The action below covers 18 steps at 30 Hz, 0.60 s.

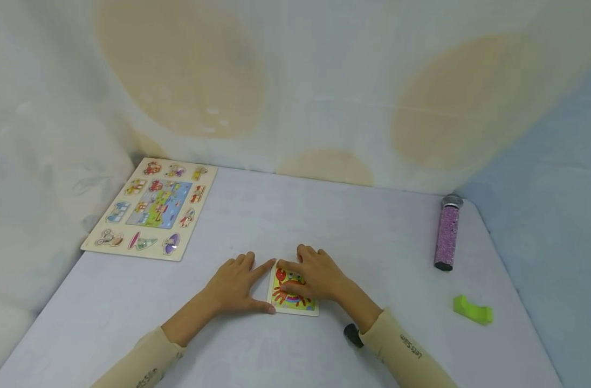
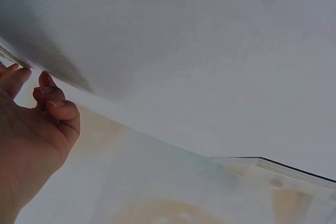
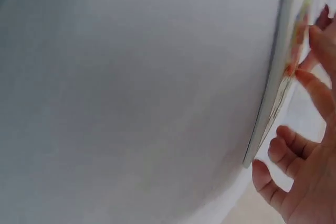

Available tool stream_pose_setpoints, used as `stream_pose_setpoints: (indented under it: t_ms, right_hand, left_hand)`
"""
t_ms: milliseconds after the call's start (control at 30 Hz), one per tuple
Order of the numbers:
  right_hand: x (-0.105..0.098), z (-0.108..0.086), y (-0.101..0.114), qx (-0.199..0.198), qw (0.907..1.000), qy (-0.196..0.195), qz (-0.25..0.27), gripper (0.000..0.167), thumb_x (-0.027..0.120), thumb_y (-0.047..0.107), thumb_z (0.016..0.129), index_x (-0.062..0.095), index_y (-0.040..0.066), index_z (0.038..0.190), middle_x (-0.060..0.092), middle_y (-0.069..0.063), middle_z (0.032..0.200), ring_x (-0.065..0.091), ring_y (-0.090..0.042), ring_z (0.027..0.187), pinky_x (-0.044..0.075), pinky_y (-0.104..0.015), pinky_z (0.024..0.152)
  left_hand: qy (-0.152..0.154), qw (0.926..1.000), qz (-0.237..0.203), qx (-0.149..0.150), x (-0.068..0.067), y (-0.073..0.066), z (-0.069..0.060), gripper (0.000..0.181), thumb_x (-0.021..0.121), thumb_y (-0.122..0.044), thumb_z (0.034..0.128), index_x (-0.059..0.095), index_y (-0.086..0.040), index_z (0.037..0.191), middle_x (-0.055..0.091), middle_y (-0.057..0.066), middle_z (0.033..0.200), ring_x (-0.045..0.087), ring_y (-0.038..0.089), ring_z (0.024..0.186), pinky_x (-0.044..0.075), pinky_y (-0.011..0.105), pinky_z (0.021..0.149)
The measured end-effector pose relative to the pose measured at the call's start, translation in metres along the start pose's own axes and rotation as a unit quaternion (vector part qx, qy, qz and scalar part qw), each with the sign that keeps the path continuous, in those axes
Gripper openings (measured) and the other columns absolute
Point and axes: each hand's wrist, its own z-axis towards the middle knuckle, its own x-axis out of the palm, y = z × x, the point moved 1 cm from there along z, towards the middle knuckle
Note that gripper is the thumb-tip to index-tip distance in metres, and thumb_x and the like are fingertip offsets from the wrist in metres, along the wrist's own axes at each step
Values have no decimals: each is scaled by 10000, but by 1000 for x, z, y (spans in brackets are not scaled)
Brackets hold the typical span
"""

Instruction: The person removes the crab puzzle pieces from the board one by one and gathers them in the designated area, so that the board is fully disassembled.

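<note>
A small board with a red crab picture lies flat on the white table. My left hand is at its left side, index finger and thumb spread wide, their tips at the two left corners. The right hand reaches over the board from the right, with its index finger and thumb touching the picture. In the right wrist view the board shows edge-on, the right fingers against its face. Only the board's edge shows by the left hand in the left wrist view.
A large picture puzzle board lies at the back left. At the right are a purple glittery microphone and a green curved block. A small black object sits partly hidden by the right forearm. Patterned cloth hangs behind the table.
</note>
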Motion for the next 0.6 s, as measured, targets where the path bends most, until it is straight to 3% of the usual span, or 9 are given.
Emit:
stream_pose_setpoints:
  t_ms: [133, 300, 433, 600]
  right_hand:
    - [-4, 2, -3, 239, 9967, 346, 692, 602, 585, 639, 898, 513, 384, 1439, 418, 12, 962, 419, -114, 803, 372, -284, 700]
    - [-10, 1, -8, 523, 9835, 426, 1682, 630, 683, 598, 849, 549, 356, 1415, 399, 18, 988, 426, -121, 804, 357, -253, 654]
    - [-12, -1, -11, 539, 9783, 143, 1994, 633, 716, 557, 842, 558, 336, 1413, 392, 3, 1017, 433, -138, 794, 358, -255, 637]
    - [-8, -2, -12, 590, 9789, -100, 1952, 537, 719, 479, 872, 612, 306, 1369, 392, -4, 995, 406, -131, 793, 342, -253, 632]
  left_hand:
    - [41, 10000, 24, 2, 0, -2, 1, 1053, 557, -908, 662, 462, -269, 1494, 375, 3, 910, 365, 139, 794, 312, 292, 689]
    - [106, 9999, 18, -33, 0, -5, 3, 1042, 578, -897, 658, 479, -266, 1482, 389, 2, 907, 375, 141, 799, 315, 299, 689]
    - [130, 9999, 27, -64, -2, -4, 3, 1047, 590, -891, 655, 474, -264, 1485, 401, 13, 918, 382, 153, 802, 324, 306, 691]
    - [209, 9997, -30, -121, -5, -3, -2, 1047, 572, -883, 685, 425, -262, 1516, 459, 50, 999, 419, 162, 829, 379, 321, 723]
